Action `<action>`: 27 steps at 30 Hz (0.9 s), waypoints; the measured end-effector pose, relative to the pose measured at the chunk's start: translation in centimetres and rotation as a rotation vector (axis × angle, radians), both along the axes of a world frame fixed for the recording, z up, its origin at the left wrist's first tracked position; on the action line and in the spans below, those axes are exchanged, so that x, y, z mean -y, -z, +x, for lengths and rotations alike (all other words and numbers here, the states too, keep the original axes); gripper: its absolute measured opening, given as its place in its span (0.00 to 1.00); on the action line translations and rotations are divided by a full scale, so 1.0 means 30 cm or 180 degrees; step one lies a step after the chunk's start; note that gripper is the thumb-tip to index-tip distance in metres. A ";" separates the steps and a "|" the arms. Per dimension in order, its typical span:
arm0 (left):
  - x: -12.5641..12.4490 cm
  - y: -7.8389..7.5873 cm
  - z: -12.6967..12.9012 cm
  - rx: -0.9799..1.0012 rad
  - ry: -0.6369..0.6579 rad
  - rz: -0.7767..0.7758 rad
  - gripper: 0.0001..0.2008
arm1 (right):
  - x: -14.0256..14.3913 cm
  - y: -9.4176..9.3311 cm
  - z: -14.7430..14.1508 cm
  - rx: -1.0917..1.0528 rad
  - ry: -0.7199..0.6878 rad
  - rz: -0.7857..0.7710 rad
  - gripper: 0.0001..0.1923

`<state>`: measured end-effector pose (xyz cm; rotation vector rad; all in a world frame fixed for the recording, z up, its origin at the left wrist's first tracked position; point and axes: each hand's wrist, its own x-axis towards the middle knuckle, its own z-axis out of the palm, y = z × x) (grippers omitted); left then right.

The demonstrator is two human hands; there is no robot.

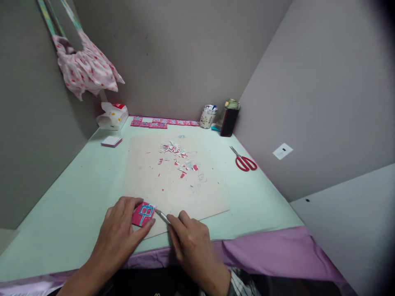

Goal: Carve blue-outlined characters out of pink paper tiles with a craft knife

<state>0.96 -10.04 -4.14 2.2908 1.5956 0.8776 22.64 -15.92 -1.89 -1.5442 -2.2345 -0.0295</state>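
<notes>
pink card, blue cut lines, knife touching

Lying on the surface are one red scissors, one cutting board, one notepad, one white box, two containers far right.
</notes>
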 end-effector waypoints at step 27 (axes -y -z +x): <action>0.000 0.000 0.005 -0.0146 -0.0019 0.0117 0.21 | -0.022 0.019 -0.092 0.0389 0.0354 0.0169 0.16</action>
